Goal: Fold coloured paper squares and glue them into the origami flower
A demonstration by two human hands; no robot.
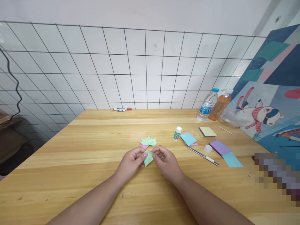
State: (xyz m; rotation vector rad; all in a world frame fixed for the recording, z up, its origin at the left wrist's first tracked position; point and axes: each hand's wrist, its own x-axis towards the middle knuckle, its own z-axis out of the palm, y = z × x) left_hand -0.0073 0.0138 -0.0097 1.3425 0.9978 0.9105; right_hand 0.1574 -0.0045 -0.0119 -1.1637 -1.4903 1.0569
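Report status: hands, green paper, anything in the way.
Left hand, right hand: both gripping the green paper. One corner pointing toward the wearer. Nearest possible obstacle: spiky green piece, just beyond hands.

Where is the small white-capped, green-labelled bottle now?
The bottle stands right of centre in the head view, just left of the blue-topped square paper stack, beyond the right hand.
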